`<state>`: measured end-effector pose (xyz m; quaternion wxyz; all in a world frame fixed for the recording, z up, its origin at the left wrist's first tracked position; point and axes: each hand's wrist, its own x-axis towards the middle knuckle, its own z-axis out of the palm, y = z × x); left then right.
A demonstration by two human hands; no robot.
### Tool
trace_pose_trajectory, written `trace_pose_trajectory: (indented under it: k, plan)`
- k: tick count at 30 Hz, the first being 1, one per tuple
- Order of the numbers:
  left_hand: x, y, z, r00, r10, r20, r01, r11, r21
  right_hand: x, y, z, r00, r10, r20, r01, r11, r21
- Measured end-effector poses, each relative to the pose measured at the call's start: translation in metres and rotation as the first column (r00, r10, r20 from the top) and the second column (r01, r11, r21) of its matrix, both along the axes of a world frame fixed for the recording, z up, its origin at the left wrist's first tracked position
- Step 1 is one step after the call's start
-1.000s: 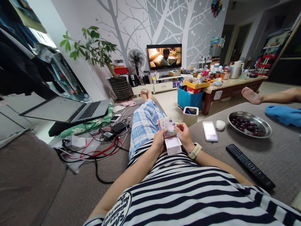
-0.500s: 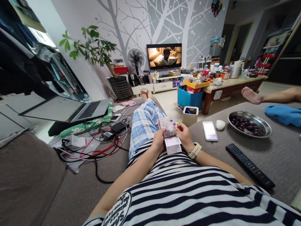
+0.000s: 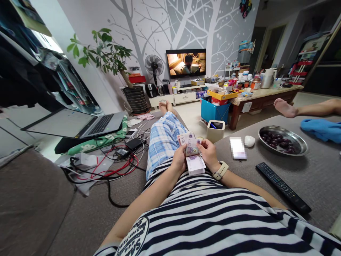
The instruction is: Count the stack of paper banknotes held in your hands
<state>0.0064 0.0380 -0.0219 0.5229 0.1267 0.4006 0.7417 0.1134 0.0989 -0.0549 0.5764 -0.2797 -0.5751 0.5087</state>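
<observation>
A small stack of banknotes, the top one marked with a 5, is held between my hands above my lap. My left hand is closed on the left edge of the notes. On the right side, my right hand pinches their edge between thumb and fingers; a pale watch is on that wrist. The lower part of the notes, a pale purple flap, hangs toward my striped shirt. How many notes there are I cannot tell.
To the right on the sofa lie a remote control, a metal bowl of dark fruit, a white mouse and a blurred-out item. At left are a laptop and tangled cables. Another person's foot rests at far right.
The lower flap of the notes now shows more purple print, and the upper notes have shifted slightly. Both hands stay in nearly the same place.
</observation>
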Motion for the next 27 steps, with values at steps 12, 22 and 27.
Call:
trace_pose_trajectory:
  k: [12, 22, 27]
  plan:
    - [-0.004, 0.005, -0.008, 1.0, -0.002, -0.025, 0.002, 1.0, 0.022, 0.004, -0.003, 0.006, 0.999, 0.039, 0.019, -0.04, 0.998, 0.056]
    - [-0.006, 0.006, -0.01, 0.999, -0.021, -0.04, 0.023, 0.999, 0.046, 0.004, -0.002, 0.005, 0.999, 0.023, 0.044, -0.026, 0.997, 0.067]
    - [-0.003, 0.003, -0.005, 0.999, -0.011, -0.042, 0.013, 0.999, 0.03, 0.004, -0.003, 0.007, 0.998, 0.03, 0.05, -0.034, 0.996, 0.08]
